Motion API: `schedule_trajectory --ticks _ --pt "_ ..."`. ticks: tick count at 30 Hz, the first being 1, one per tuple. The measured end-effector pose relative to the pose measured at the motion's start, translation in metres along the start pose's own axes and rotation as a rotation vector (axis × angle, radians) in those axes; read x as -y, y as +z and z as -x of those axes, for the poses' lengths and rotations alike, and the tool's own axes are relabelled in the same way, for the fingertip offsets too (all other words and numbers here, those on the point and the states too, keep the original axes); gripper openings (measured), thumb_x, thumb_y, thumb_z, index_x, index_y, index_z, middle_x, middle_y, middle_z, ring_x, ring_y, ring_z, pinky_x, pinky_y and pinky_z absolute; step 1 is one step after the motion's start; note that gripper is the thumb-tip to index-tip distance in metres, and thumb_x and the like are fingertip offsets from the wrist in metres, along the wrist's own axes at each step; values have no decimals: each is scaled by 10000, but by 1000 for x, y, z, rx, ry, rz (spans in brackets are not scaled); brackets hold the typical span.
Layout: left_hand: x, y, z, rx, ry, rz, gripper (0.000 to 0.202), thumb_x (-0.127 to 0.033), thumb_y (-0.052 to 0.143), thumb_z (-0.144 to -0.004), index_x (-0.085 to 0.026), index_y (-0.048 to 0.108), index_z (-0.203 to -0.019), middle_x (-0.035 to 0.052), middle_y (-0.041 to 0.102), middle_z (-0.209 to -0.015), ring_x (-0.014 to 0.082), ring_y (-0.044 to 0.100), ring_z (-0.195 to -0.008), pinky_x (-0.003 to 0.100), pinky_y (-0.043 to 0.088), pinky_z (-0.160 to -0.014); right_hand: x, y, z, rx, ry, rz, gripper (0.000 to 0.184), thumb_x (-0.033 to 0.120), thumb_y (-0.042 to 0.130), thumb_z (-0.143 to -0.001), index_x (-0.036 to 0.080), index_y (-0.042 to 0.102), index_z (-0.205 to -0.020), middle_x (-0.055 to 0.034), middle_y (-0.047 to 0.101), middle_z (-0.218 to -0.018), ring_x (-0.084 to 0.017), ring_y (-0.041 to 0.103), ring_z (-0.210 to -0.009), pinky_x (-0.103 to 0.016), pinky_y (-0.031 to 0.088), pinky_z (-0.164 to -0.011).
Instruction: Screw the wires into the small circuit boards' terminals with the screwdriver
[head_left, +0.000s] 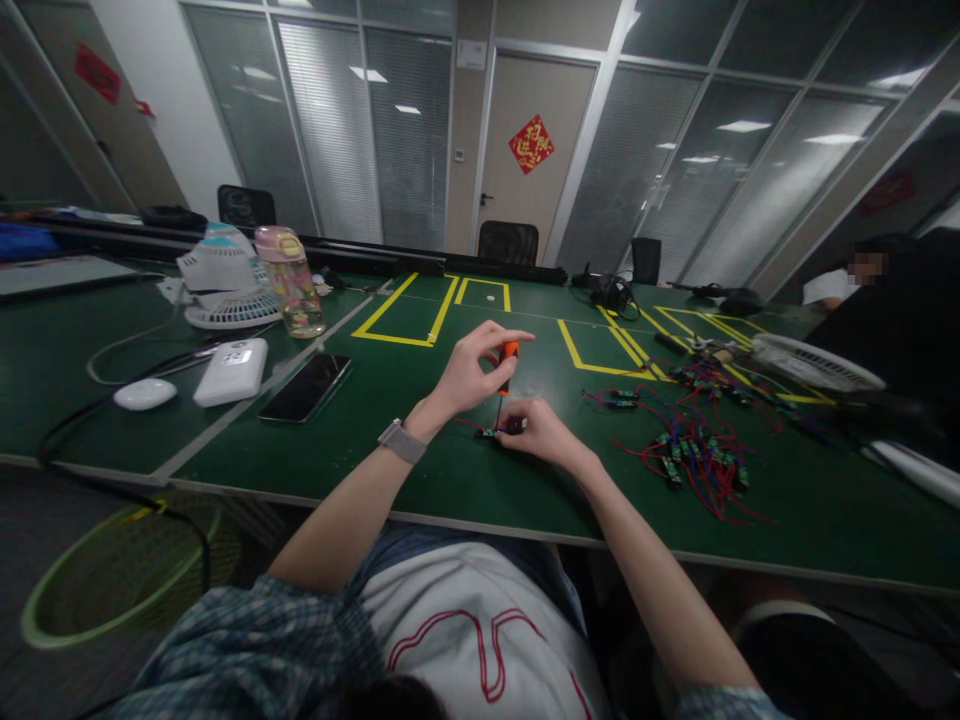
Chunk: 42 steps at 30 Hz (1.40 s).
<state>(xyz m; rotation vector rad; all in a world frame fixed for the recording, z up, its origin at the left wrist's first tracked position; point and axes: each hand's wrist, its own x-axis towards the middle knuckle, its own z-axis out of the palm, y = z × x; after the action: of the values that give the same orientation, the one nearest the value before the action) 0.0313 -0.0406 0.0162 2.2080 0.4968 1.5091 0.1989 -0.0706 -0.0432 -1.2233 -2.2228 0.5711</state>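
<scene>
My left hand (476,368), with a watch on its wrist, is closed on the orange and black handle of a screwdriver (508,358). The screwdriver stands nearly upright, its thin shaft pointing down at a small green circuit board (486,433) on the table. My right hand (534,430) pinches the board's right end, where a dark part shows between the fingers. A red wire leads off the board to the left. Whether the tip sits in a screw is too small to tell. To the right lies a tangled pile of similar boards with red and blue wires (705,460).
On the left are a black phone (307,387), a white box-shaped device (232,372), a white mouse (145,394), a bottle (291,280) and a white fan (225,280). Yellow tape (394,338) marks the green table. A green basket (120,570) stands below. Another person (832,285) sits far right.
</scene>
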Motion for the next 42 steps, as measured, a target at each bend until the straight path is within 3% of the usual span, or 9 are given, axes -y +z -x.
schedule_trajectory --ticks 7,13,20,27,31,42 --pt "0 0 0 -9 19 -20 332 -125 557 -862 -225 670 -1158 25 563 -936 115 583 -842 232 548 -723 -1 -2 -1 1 2 -15 37 123 669 -708 138 702 -704 -10 656 -648 -109 532 -575 -217 414 -567" --pt "0 0 0 -27 -2 -59 328 -234 707 -820 -221 674 -1146 17 551 -927 109 593 -794 243 561 -705 -2 -1 2 -2 4 -26 56 115 659 -713 139 709 -723 -22 674 -691 -113 537 -589 -223 424 -578" --pt "-1 0 0 32 9 -46 373 -104 576 -832 -201 637 -1188 33 639 -977 111 632 -832 237 572 -737 -3 -1 5 -7 1 -38 55 113 655 -698 140 694 -727 -11 651 -686 -107 525 -581 -224 416 -575" --pt "0 1 1 36 1 -72 354 -185 661 -831 -201 640 -1184 23 609 -933 103 612 -778 228 558 -691 -3 0 6 -9 -2 -19 69 99 652 -690 142 686 -731 -5 640 -687 -101 503 -572 -226 400 -568" --pt "0 2 1 64 -31 -24 374 -150 593 -857 -216 613 -1225 40 641 -1012 108 630 -814 237 572 -715 -4 1 6 -11 -3 -28 56 107 655 -699 141 681 -735 -3 633 -678 -105 510 -581 -222 400 -567" --pt "-1 7 3 -21 -10 -91 318 -264 733 -793 -201 620 -1083 24 603 -996 119 615 -823 186 536 -619 -5 0 6 -9 -9 -30 48 107 649 -699 147 671 -715 -6 638 -683 -109 513 -589 -227 402 -580"
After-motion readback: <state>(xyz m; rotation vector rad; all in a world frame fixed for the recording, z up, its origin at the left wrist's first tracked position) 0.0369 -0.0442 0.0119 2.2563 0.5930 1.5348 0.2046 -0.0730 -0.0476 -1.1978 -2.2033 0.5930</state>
